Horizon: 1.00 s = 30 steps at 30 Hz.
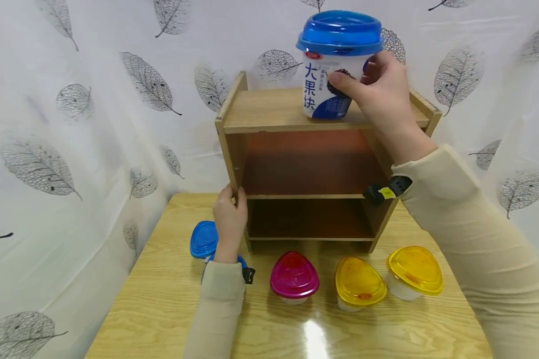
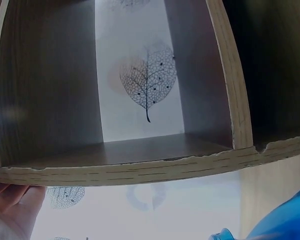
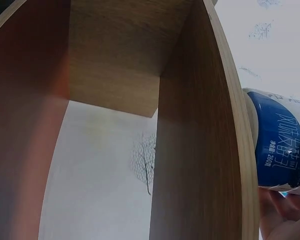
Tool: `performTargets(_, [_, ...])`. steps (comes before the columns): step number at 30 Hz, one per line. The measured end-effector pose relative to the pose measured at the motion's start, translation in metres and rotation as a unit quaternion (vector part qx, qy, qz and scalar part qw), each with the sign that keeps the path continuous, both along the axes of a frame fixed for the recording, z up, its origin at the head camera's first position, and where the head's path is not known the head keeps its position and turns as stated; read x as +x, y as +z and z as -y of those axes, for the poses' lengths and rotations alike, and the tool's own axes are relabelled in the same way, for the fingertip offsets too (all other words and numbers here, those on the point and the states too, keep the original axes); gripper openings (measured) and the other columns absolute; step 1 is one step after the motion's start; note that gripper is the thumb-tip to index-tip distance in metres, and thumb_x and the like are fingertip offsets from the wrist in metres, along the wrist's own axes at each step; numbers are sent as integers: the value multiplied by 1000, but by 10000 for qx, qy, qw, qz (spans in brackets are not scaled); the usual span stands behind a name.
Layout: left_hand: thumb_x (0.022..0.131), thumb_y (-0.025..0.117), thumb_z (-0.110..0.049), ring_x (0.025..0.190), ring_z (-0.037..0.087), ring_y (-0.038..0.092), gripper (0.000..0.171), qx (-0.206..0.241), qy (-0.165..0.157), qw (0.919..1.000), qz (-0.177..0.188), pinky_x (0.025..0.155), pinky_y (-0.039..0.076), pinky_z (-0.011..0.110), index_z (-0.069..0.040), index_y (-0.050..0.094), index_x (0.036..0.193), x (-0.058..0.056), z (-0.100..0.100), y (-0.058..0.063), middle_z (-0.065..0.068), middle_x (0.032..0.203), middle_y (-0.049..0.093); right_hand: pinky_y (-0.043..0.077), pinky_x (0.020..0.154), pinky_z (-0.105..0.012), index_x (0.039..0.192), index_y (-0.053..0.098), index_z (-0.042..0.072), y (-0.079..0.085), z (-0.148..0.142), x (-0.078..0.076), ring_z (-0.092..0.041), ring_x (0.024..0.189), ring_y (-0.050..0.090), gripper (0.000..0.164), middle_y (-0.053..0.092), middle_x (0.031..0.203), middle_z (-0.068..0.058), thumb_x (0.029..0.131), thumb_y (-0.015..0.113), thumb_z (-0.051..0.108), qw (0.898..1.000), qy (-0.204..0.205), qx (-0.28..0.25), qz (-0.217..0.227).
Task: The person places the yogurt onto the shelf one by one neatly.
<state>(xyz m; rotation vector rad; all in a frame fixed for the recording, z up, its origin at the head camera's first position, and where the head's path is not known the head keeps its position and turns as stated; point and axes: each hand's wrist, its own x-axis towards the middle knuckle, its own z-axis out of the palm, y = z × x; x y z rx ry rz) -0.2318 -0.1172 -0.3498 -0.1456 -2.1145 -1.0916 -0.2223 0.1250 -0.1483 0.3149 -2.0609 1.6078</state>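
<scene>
My right hand (image 1: 388, 99) grips a white yogurt cup (image 1: 316, 80) with a blue domed lid, thumb across its front, fingers round the far side. The cup is upright, its base over the front part of the top board of a small wooden shelf (image 1: 269, 112). In the right wrist view the cup (image 3: 276, 145) shows its blue label close beside the board edge. Lower down, my left hand (image 1: 230, 217) holds the shelf's left side panel by its front edge. The left wrist view shows those fingers (image 2: 7, 197) tucked at the panel edge (image 2: 115, 172).
On the wood-grain table (image 1: 143, 309), a magenta-lidded cup (image 1: 294, 279) and two yellow-lidded cups (image 1: 359, 284) stand before the shelf. Blue-lidded cups (image 1: 204, 239) sit at its left, partly behind my left arm. A leaf-patterned sheet (image 1: 94, 164) hangs behind.
</scene>
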Motion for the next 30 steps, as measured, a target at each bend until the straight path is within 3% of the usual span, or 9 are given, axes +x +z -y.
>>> performTargets(7, [88,52,-12,80,29,61,20,54,-29,10000,-55,66,50,39,5,59,80,0,2,1,19,87,63,36,93,-30,126,44,16,4,18,-4,-18,108,49,59,50,123,-4,74,70,26,9994,294,-189,62])
performTargets(21, [88,51,-12,74,27,61,21,-23,-49,9998,-179,62,51,37,4,58,75,2,0,1,18,79,63,40,89,-28,124,45,11,1,42,-19,-18,102,51,55,53,119,-6,77,68,25,9994,340,24,-26])
performTargets(30, [88,51,-12,77,27,62,20,-22,-50,10000,-83,62,51,36,5,61,86,2,2,0,19,88,63,42,87,-27,123,46,9,-1,59,-26,-19,97,53,55,55,117,-6,76,69,23,9979,619,-71,-165])
